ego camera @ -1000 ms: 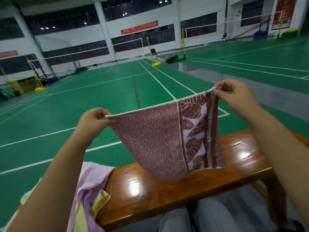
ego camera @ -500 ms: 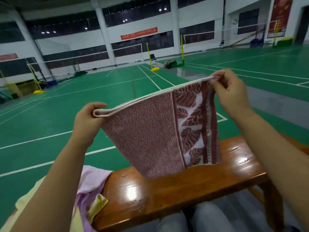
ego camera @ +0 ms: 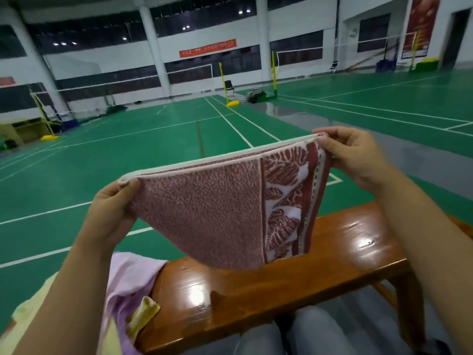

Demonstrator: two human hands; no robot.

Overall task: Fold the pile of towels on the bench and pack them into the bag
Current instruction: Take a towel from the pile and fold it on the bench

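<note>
Green badminton court floor beyond our glossy brown wooden bench, our left hand and right hand each pinching a top corner of the folded red leaf-patterned towel hanging above the bench, crumpled lilac and yellow towels near left.

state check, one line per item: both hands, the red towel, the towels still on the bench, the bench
left hand: grip pinching the red towel's left top corner
right hand: grip pinching its right top corner
red patterned towel: doubled over, held up in the air above the bench, hanging slack
lilac towel: unfolded, crumpled on bench's left end
yellow towel: unfolded, bunched against the lilac one
wooden bench: glossy, upright
</note>
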